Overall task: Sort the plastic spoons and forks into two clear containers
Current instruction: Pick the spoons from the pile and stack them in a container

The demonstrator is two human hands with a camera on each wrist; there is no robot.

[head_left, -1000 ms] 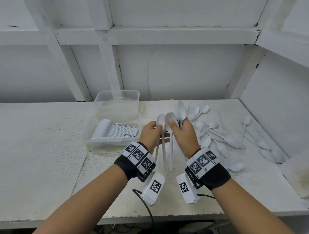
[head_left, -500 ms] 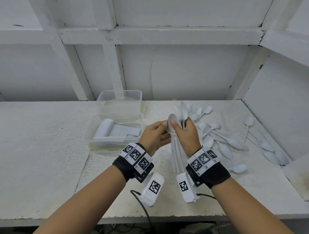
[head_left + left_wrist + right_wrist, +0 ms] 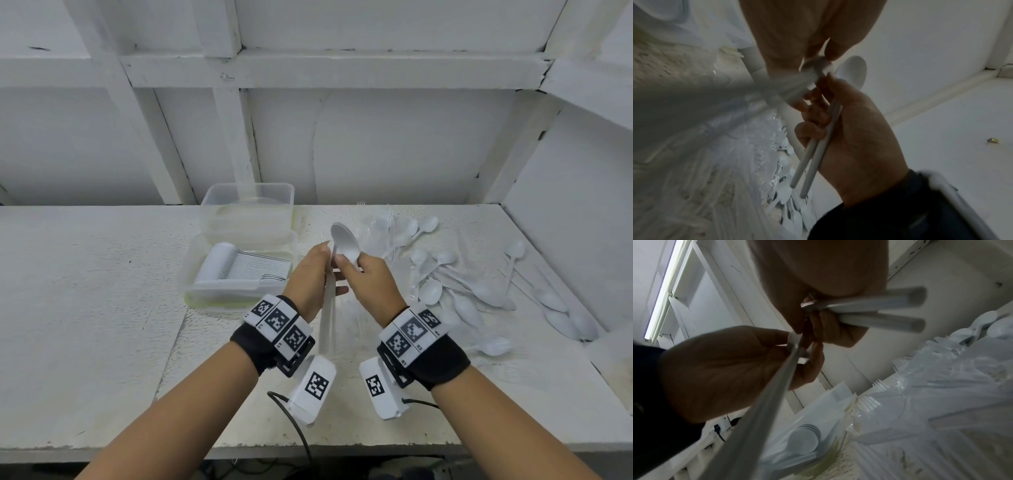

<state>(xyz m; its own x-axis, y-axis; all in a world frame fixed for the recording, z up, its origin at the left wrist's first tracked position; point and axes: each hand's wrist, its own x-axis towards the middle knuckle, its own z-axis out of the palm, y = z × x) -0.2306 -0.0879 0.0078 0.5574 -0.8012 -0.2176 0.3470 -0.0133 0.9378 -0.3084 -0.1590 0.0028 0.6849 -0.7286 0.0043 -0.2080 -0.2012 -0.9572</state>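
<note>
Gripping one bunch of spoons (image 3: 344, 245): left hand (image 3: 310, 279) and right hand (image 3: 371, 284), fingers curled tight.

White table (image 3: 102, 325), 2 clear containers (image 3: 236, 291) (touching), loose spoons (image 3: 479, 291)

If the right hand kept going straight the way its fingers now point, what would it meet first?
Most likely the left hand: the right hand points up and leftward at it, both gripping the held spoons almost in contact. Depth is unclear; beyond stands the far clear container.
</note>
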